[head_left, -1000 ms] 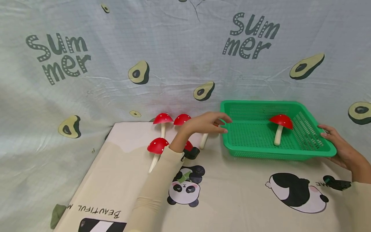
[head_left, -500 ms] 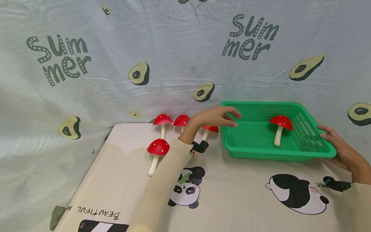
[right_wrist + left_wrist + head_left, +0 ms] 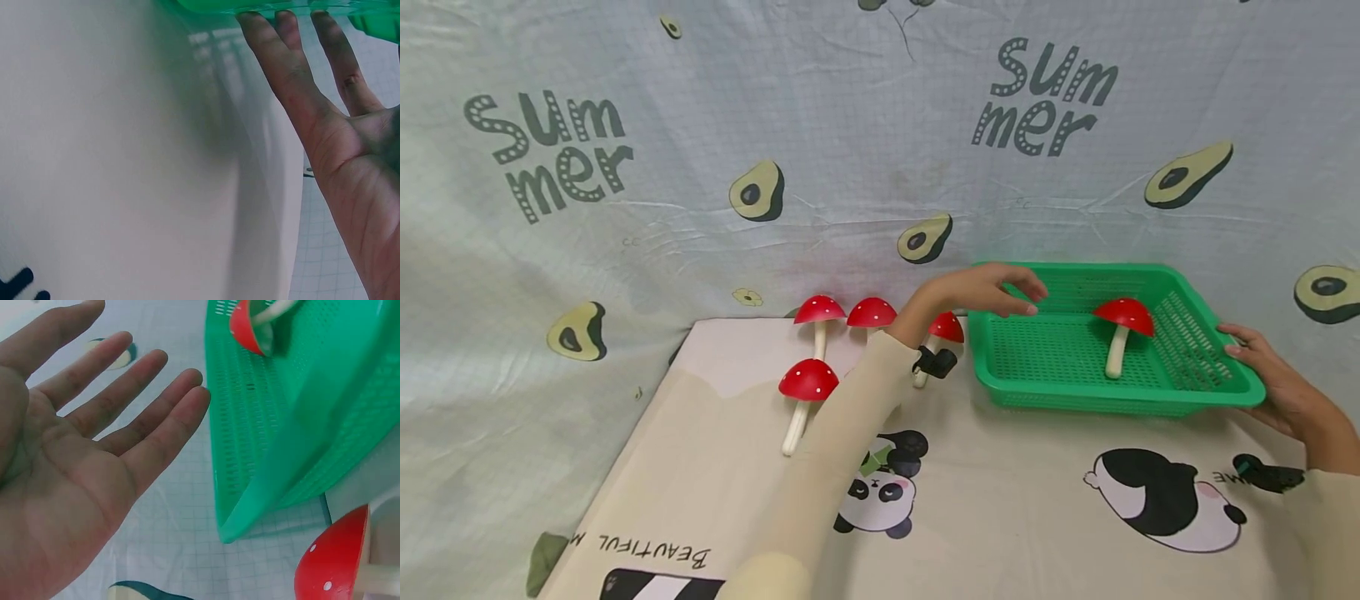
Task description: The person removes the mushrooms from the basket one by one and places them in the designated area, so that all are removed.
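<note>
My left hand hovers over the left part of the green plastic basket, fingers extended and holding nothing. Its spread palm faces the left wrist camera, beside the basket rim. At the basket's right end, my right hand holds the side, its fingertips touching the green edge in the right wrist view. A red-capped toy mushroom with a white stem lies inside the basket. Left of it, more mushrooms lie on the table, partly covered by my left arm.
One mushroom lies close to the basket's left wall. Others sit along the back edge of the cloth-covered table. A printed fabric backdrop hangs directly behind the table and basket.
My left hand has moved to the right and slightly up, from the basket's left edge to over its inside. The right hand, basket and mushrooms have stayed in place.
</note>
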